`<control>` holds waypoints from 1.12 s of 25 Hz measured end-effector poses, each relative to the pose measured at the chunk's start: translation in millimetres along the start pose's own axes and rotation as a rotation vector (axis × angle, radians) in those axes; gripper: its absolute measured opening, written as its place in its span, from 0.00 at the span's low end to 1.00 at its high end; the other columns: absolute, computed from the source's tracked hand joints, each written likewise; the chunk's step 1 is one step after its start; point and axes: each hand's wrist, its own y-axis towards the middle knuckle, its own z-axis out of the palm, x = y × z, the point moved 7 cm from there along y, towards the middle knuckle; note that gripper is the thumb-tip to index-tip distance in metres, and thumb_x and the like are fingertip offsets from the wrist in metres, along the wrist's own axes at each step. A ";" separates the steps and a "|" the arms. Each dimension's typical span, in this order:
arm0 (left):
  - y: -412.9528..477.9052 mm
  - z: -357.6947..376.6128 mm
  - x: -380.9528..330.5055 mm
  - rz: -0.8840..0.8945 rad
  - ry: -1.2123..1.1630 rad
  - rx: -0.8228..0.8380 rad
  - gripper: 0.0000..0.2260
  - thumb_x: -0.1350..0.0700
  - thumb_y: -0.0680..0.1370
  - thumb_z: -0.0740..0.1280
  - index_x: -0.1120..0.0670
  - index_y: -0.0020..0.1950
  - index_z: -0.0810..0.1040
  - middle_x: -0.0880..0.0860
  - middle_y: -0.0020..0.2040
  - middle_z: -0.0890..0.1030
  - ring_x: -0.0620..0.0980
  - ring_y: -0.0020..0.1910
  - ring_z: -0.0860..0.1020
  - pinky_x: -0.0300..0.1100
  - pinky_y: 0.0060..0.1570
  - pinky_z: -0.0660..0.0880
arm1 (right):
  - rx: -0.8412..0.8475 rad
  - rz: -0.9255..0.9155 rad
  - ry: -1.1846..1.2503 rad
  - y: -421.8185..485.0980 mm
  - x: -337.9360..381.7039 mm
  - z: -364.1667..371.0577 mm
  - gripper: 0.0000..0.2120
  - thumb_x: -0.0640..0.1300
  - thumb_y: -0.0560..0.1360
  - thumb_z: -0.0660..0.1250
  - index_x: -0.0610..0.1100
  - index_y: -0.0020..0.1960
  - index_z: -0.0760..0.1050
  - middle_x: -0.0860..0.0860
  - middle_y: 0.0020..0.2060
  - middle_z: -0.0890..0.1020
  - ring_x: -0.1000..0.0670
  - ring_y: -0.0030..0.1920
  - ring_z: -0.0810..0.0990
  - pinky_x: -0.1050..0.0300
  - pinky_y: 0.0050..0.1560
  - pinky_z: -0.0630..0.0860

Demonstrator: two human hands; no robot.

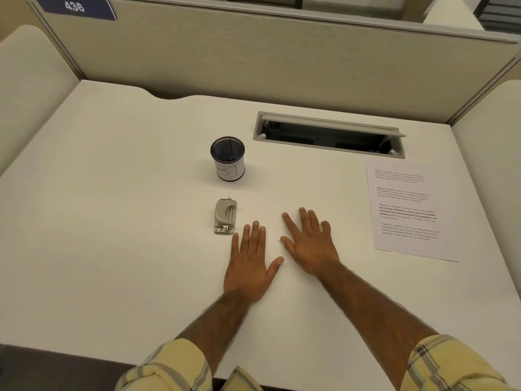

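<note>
My left hand (249, 263) lies flat on the white desk (112, 221), palm down with fingers straight. My right hand (308, 242) lies flat beside it, fingers spread, holding nothing. A small grey hole punch (224, 215) sits just ahead and left of my left fingertips, not touched. Farther back stands a black mesh pen cup (227, 158) with a white label marked "BI". A printed sheet of paper (407, 210) lies flat to the right of my right hand.
An open cable tray slot (328, 135) is recessed in the desk at the back right. Beige cubicle partitions (253, 57) wall the desk on three sides. A blue sign reading 436 (75, 7) hangs at the top left.
</note>
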 end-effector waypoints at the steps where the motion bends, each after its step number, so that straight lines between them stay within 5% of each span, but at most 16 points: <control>1: 0.1 -0.5 0.2 -0.003 0.003 0.000 0.38 0.32 0.81 0.38 0.55 0.84 0.43 0.54 0.85 0.41 0.54 0.83 0.40 0.58 0.81 0.46 | -0.009 -0.012 0.008 1.4 0.1 -2.3 0.30 0.62 0.83 0.45 0.55 0.82 0.47 0.43 0.81 0.54 0.40 0.80 0.53 0.38 0.73 0.57; 5: -0.4 1.2 1.0 -0.013 0.014 -0.003 0.37 0.33 0.83 0.42 0.55 0.84 0.45 0.54 0.85 0.42 0.52 0.84 0.40 0.56 0.81 0.44 | -0.116 -0.004 0.225 9.0 -5.1 -16.8 0.23 0.52 0.84 0.54 0.48 0.77 0.65 0.45 0.73 0.71 0.43 0.72 0.69 0.45 0.67 0.67; 9: 1.2 2.9 0.4 -0.020 0.026 0.012 0.36 0.34 0.83 0.44 0.55 0.84 0.44 0.53 0.85 0.42 0.51 0.83 0.39 0.56 0.81 0.43 | -0.167 0.073 0.444 29.8 -13.2 -30.6 0.13 0.44 0.82 0.60 0.43 0.60 0.81 0.45 0.56 0.81 0.43 0.57 0.79 0.47 0.58 0.75; 20: 0.6 2.3 1.3 -0.023 0.012 0.026 0.36 0.34 0.83 0.39 0.55 0.84 0.41 0.53 0.84 0.38 0.52 0.83 0.37 0.57 0.81 0.45 | -0.133 -0.018 0.088 54.7 10.1 -30.4 0.11 0.46 0.82 0.61 0.44 0.56 0.81 0.46 0.52 0.81 0.44 0.50 0.79 0.49 0.53 0.72; 28: 1.6 1.9 1.2 -0.017 -0.003 0.021 0.35 0.35 0.83 0.41 0.54 0.84 0.42 0.53 0.84 0.39 0.51 0.83 0.38 0.56 0.81 0.43 | -0.092 -0.045 -0.138 57.5 25.4 -39.3 0.06 0.38 0.76 0.66 0.44 0.52 0.79 0.47 0.47 0.80 0.46 0.45 0.80 0.50 0.49 0.70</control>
